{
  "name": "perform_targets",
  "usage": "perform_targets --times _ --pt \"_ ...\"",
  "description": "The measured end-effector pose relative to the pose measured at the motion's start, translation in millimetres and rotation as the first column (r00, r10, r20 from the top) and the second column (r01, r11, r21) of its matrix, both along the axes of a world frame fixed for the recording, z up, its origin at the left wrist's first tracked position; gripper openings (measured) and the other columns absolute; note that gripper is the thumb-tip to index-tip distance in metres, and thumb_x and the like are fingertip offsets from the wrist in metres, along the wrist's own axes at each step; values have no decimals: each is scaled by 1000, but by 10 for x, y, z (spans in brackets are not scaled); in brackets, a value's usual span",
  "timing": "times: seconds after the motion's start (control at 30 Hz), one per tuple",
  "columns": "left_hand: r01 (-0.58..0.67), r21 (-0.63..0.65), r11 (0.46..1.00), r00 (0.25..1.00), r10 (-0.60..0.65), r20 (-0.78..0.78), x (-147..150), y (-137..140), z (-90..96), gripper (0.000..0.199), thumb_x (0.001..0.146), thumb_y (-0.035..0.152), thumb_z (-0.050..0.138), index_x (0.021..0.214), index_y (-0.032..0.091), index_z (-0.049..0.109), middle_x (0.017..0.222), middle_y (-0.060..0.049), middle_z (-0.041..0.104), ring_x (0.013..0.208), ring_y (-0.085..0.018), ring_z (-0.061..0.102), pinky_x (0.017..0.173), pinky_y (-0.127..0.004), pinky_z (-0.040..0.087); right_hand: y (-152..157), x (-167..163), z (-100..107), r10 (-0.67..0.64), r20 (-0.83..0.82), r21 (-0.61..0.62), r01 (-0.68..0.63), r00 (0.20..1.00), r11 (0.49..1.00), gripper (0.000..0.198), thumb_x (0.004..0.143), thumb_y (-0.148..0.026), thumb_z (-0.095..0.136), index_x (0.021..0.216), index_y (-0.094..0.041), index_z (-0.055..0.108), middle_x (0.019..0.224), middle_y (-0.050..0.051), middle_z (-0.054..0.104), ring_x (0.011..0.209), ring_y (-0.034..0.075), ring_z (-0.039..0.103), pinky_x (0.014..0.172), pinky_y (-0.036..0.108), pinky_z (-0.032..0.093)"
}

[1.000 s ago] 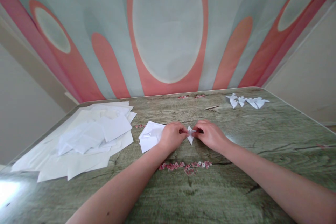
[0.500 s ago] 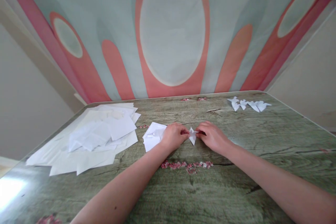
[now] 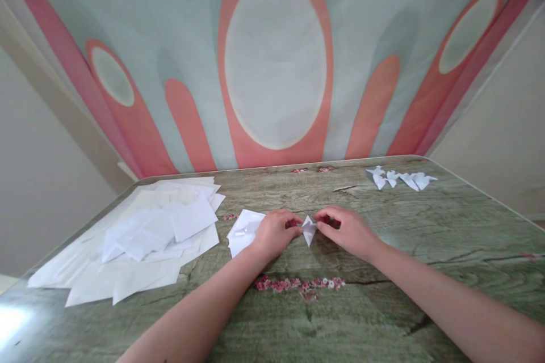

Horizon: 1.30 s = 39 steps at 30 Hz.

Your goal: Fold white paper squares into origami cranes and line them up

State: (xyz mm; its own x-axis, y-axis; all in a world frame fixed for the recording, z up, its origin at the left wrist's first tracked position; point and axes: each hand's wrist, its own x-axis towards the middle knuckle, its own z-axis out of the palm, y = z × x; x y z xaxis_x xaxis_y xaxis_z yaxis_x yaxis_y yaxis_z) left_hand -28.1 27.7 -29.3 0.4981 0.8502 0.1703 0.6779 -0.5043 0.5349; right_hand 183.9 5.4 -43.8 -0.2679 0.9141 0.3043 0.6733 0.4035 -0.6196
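A small white folded paper figure [image 3: 309, 231], pointed at top and bottom, is held upright between my two hands near the middle of the table. My left hand [image 3: 277, 231] pinches its left side with thumb and fingers. On its right side, my right hand [image 3: 346, 231] pinches the edge with thumb and forefinger. Just left of my left hand lies a short stack of white paper squares [image 3: 244, 228], partly covered by that hand and wrist. Several finished-looking folded paper figures [image 3: 400, 178] sit in a row at the far right.
A wide, spread pile of white paper sheets [image 3: 140, 238] covers the table's left side. The table [image 3: 426, 238] has a wood-grain surface with printed pink flowers. Behind its far edge rises a wall covering [image 3: 276, 68] with coral and pale blue shapes.
The view has tilted up slightly, so everything sits lower in the picture. Both hands still hold the paper figure; the right fingers have shifted a little along its edge.
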Motion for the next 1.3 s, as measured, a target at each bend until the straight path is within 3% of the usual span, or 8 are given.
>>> perform_targets --times 0.17,0.57,0.77,0.93,1.03,1.13,1.23,1.3 --pt "32 73 997 998 -29 -48 68 -17 -25 8 80 22 63 78 22 71 81 -1 69 84 -18 61 78 -26 43 19 -40 -69 28 71 68 -33 997 997 10 86 -25 60 80 -21 66 81 2 66 84 18 59 76 30 43" --pt "71 109 991 995 -63 -71 124 -49 7 8 81 21 63 77 20 69 78 -1 68 82 -18 61 77 -27 42 21 -46 -50 73 200 141 -103 977 985 13 88 -21 57 79 -18 65 80 5 64 83 21 55 77 33 39" --pt "-25 -34 999 999 26 30 115 -64 14 8 79 19 62 78 21 70 84 -3 70 88 -20 62 83 -29 43 -10 -76 -33 79 141 120 -97 987 988 10 85 -21 60 76 -21 65 78 4 64 82 21 56 75 32 41" --pt "-98 -140 985 989 113 98 74 -52 15 13 79 22 61 83 19 73 75 -1 72 71 -16 64 68 -25 47 -12 -49 -21 -6 17 88 5 1000 996 13 88 -28 55 81 -21 64 84 3 66 81 18 60 73 29 44" --pt "-101 -299 949 968 163 189 114 -83 9 19 80 27 59 85 17 74 61 1 68 54 -13 61 56 -22 46 -17 -47 -14 -7 -22 41 8 1000 999 13 87 -32 56 85 -22 65 81 0 67 73 16 61 66 26 45" --pt "-73 -431 899 920 229 320 172 -120 19 21 79 30 60 83 15 74 58 1 66 52 -12 59 53 -20 45 -48 -76 25 11 -68 -1 -11 998 1000 11 86 -30 57 87 -23 66 80 -1 67 73 15 61 66 25 44" --pt "-24 -487 873 867 261 425 204 -148 52 19 76 29 63 85 15 74 64 0 68 56 -13 61 55 -21 47 -86 -99 82 17 -78 -3 -17 997 1000 9 85 -25 57 84 -22 65 78 0 66 72 16 59 66 26 42" --pt "-40 -450 892 875 249 414 210 -164 75 19 76 27 63 87 17 74 66 0 70 59 -14 62 58 -21 47 -102 -98 110 28 -41 17 -28 999 999 9 85 -22 56 81 -21 64 75 0 64 71 16 58 65 27 40"
